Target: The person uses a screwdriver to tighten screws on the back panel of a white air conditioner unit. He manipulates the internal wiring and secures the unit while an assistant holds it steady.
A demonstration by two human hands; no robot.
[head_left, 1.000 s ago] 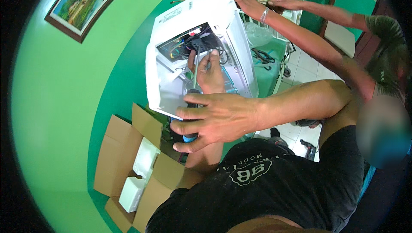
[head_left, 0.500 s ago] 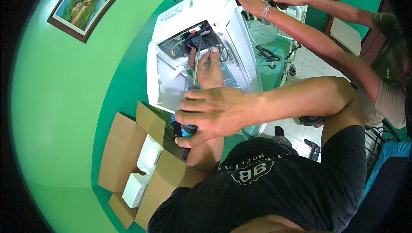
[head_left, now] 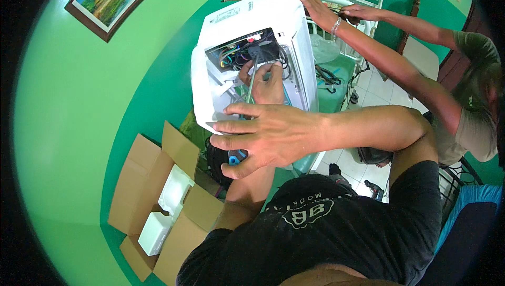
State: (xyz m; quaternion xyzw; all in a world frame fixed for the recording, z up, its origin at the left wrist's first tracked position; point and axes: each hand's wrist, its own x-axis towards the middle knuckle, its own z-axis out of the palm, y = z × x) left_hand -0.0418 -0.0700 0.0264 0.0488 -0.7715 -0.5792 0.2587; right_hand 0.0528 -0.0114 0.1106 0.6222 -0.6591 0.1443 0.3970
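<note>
A white boxy unit (head_left: 252, 9), which looks like an air conditioner's indoor unit, stands tilted in front of me with its wiring bay (head_left: 236, 57) uncovered. Coloured and black wires crowd that bay. My right hand (head_left: 268, 133) lies loosely around the blue and black handle of a screwdriver (head_left: 251, 83), its fingers spread over the grip. The shaft runs up to a dark part in the bay, where the tip is lost to sight. Beneath the shaft my left hand (head_left: 267, 83) is curled, fingers on both sides of it; what they pinch I cannot make out.
A co-worker's hand (head_left: 313, 9) rests on the unit's top corner; the other hand (head_left: 360, 12) holds something dark. An opened cardboard box (head_left: 139, 181) with white foam (head_left: 156, 231) sits at lower left. Pliers (head_left: 327, 77) lie on the green surface. A drill (head_left: 374, 190) is on the floor.
My right hand's fingers have spread wider and shifted on the screwdriver handle. My left hand stays by the wires. The whole view has shifted slightly, with the unit now farther right.
</note>
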